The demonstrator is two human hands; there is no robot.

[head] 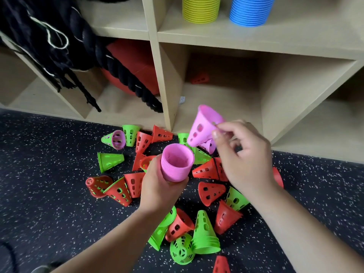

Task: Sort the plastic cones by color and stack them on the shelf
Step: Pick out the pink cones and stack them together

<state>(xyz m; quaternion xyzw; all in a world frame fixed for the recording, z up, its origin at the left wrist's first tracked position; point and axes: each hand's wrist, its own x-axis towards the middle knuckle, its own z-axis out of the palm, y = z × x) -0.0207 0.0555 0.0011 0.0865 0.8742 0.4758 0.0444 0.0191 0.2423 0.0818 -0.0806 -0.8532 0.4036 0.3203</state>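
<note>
The left hand grips the pink stack above the floor; right hand fingers pinch a loose pink cone near its rim. Likely light, stiff, slick plastic.

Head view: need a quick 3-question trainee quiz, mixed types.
1. True or false: the left hand grips the pink stack.
2. What stands on the shelf? A: yellow stack and blue stack. B: red and green stacks. C: one pink stack.
3. Fill in: the right hand pinches a single cone coloured ___.
Key: 1 true; 2 A; 3 pink.
</note>
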